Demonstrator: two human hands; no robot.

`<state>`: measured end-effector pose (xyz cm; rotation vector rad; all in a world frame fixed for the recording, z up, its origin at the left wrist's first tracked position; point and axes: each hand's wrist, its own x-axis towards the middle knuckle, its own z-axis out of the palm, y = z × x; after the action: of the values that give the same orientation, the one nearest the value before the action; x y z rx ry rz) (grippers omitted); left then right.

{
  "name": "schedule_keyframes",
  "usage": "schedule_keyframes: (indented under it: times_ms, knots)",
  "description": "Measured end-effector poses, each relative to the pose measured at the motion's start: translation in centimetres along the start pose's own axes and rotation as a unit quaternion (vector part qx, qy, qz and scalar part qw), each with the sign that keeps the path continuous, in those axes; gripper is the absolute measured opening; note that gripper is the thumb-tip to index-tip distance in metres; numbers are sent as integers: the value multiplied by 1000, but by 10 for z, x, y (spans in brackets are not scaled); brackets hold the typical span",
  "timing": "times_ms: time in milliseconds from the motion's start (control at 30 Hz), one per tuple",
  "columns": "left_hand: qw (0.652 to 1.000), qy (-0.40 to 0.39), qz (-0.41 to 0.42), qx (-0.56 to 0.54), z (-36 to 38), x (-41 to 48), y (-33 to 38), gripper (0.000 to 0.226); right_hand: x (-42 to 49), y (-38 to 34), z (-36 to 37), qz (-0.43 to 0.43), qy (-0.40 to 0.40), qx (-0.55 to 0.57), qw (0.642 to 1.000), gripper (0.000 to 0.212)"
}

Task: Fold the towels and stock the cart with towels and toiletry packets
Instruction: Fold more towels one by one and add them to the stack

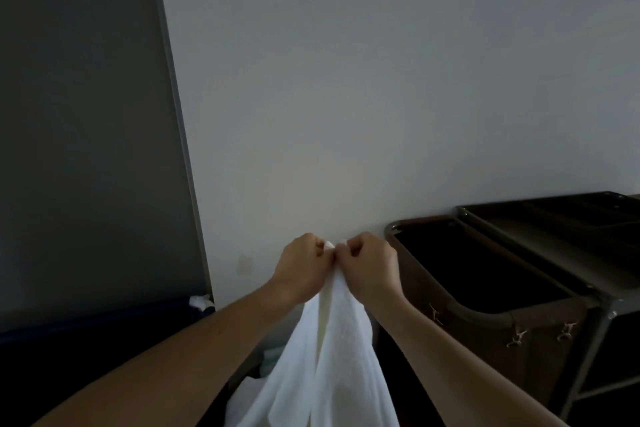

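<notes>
A white towel (332, 357) hangs down in front of me, doubled over lengthwise, its lower part cut off by the frame's bottom edge. My left hand (304, 265) and my right hand (369, 267) are raised side by side, knuckles touching, each pinching one top corner of the towel. The housekeeping cart (588, 302) stands at the right against the wall, with a dark brown linen bag (485, 319) hung on its near end and a dark top tray behind. No toiletry packets are visible.
A pale wall fills the view ahead. At the left is a dark grey panel with a light frame (180, 156). Below it lies a dark blue surface (104, 329) with a small white cloth (201, 302) at its corner. More white fabric (249, 392) lies low under the towel.
</notes>
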<state>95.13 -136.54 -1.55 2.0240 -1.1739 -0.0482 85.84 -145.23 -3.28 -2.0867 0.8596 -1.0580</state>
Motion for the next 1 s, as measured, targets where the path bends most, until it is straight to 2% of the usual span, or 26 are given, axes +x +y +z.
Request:
schedule_keyframes:
  times_ms: [133,233,300,400,467,500,567,633,700,767,867,1000]
  knots:
    - [997,10,-52,-65,-2,-3,-10,40,-8,-1,5,-26,-50,-11,998,25]
    - [994,-4,-57,-96,-4,-6,-11,38,-11,-6,6,-56,-140,-41,988,25]
    - [989,-24,-63,-133,-6,-10,-12,39,-12,-11,3,-41,-199,-32,979,30]
    - [992,-32,-33,-120,-11,-18,-22,39,-8,-11,-6,36,-286,142,947,24]
    - [992,-31,-13,-119,-16,-24,-27,29,-4,-6,-17,58,-324,256,909,34]
    - [991,-35,-5,-126,-18,-27,-29,26,-1,-4,-22,60,-333,277,899,38]
    - [990,-49,9,-132,-22,-29,-30,22,3,0,-28,37,-330,244,911,36]
    - [987,-54,11,-152,-27,-27,-30,18,9,8,-27,11,-283,211,935,35]
    - [978,-39,1,-203,-38,-23,-29,16,15,23,-27,-12,-213,165,963,34]
    - [958,-29,-1,-286,-53,-17,-26,18,20,42,-30,-23,-180,120,976,32]
    - [909,-18,6,-417,-86,-1,-10,24,21,64,-35,-41,-202,26,978,40]
    - [868,5,60,-493,-124,20,9,25,18,67,-40,-92,-252,-25,963,44]
